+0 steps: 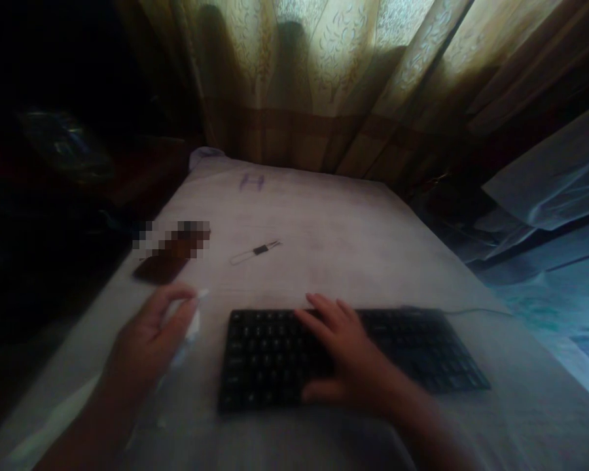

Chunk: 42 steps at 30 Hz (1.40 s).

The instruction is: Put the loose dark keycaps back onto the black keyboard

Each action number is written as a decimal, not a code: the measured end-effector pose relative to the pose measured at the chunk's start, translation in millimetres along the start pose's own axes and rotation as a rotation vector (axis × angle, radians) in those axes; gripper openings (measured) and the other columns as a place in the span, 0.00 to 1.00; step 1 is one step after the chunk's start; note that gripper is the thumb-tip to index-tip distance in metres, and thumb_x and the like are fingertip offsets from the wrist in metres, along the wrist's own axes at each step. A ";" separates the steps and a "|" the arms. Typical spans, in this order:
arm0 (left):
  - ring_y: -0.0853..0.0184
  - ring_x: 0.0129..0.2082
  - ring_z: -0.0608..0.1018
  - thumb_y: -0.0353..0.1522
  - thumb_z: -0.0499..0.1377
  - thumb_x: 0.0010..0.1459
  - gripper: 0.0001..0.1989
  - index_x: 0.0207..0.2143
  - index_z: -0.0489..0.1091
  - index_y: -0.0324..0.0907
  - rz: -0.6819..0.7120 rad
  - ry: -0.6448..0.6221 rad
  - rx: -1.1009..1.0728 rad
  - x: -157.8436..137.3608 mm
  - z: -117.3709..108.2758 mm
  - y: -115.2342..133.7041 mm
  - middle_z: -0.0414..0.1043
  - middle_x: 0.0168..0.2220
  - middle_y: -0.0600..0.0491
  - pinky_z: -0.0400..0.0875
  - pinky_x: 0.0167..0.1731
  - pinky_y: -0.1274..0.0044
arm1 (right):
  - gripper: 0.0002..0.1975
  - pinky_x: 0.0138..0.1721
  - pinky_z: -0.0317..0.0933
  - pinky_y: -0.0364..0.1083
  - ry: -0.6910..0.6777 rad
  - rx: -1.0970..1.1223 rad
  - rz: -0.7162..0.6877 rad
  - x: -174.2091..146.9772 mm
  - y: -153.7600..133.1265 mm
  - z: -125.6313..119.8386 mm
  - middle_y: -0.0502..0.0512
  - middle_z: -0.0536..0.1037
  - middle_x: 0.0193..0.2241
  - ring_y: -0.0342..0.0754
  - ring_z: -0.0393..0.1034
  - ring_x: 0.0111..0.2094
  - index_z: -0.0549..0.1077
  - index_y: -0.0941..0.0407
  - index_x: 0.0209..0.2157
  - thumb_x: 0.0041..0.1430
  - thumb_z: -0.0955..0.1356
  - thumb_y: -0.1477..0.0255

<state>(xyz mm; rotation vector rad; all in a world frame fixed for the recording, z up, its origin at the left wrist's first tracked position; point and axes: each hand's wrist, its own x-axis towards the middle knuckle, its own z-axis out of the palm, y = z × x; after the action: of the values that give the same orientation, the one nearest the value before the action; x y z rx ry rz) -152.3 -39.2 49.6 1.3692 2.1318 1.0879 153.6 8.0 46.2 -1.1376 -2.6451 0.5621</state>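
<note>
A black computer keyboard (269, 356) lies flat on the cloth-covered table, its cable leaving the back edge toward the right. Across its middle is my right hand (346, 350), fingers spread toward the back edge and thumb near the front edge. It appears to rest on the keys. Left of the keyboard, my left hand (150, 337) is closed around a soft white piece (192, 325), like tissue or thin cloth. My palm and fingers hide most of that piece, and the picture is blurred there.
Behind my left hand lies a dark brown phone-like object (164, 261), partly pixelated. A small dark item with a thin loop (260, 250) sits mid-table. Patterned curtains (294, 85) hang behind the table (334, 222). Pale translucent sheeting (559, 176) is at the right.
</note>
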 end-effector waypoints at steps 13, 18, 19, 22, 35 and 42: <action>0.64 0.36 0.81 0.40 0.58 0.56 0.08 0.35 0.76 0.52 0.377 -0.371 0.190 -15.6 15.5 9.0 0.80 0.37 0.57 0.75 0.38 0.73 | 0.51 0.63 0.35 0.70 -0.048 -0.056 0.013 -8.6 -1.4 17.3 0.65 0.50 0.68 0.69 0.44 0.66 0.59 0.51 0.64 0.39 0.78 0.57; 0.65 0.36 0.81 0.37 0.57 0.57 0.08 0.38 0.74 0.52 0.483 -0.348 0.227 -24.9 20.5 8.4 0.80 0.37 0.58 0.75 0.36 0.74 | 0.51 0.64 0.33 0.70 -0.058 -0.039 0.008 -8.5 0.2 18.0 0.65 0.50 0.68 0.69 0.43 0.66 0.59 0.51 0.65 0.40 0.78 0.55; 0.65 0.36 0.81 0.35 0.57 0.57 0.08 0.39 0.73 0.52 0.504 -0.349 0.240 -26.5 21.3 8.4 0.80 0.37 0.58 0.75 0.37 0.74 | 0.51 0.64 0.32 0.70 -0.063 -0.039 0.008 -8.4 0.2 17.9 0.65 0.50 0.68 0.68 0.43 0.67 0.58 0.51 0.65 0.40 0.77 0.55; 0.64 0.37 0.81 0.32 0.56 0.56 0.10 0.40 0.73 0.50 0.562 -0.350 0.275 -30.6 23.2 8.5 0.80 0.38 0.56 0.75 0.37 0.74 | 0.51 0.64 0.32 0.70 -0.064 -0.041 0.007 -8.7 0.0 17.5 0.66 0.50 0.68 0.68 0.43 0.67 0.58 0.51 0.65 0.40 0.77 0.54; 0.67 0.30 0.80 0.37 0.59 0.55 0.05 0.34 0.74 0.52 0.423 -0.523 0.209 -27.7 11.1 14.6 0.79 0.32 0.59 0.71 0.29 0.79 | 0.50 0.64 0.34 0.70 -0.041 -0.041 0.000 -9.4 -0.8 17.3 0.66 0.52 0.67 0.68 0.45 0.66 0.59 0.51 0.64 0.40 0.77 0.55; 0.66 0.32 0.79 0.44 0.57 0.57 0.11 0.36 0.74 0.50 0.332 -0.158 0.252 -9.5 9.6 8.6 0.79 0.33 0.58 0.73 0.33 0.76 | 0.50 0.64 0.34 0.70 -0.030 -0.046 0.004 -9.6 -0.9 17.5 0.65 0.52 0.67 0.69 0.46 0.66 0.60 0.51 0.64 0.40 0.78 0.56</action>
<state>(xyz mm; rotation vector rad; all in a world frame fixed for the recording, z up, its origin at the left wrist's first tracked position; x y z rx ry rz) -136.5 -41.9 49.5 1.9121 2.0245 0.8060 153.7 -4.2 30.3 -1.1567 -2.6952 0.5264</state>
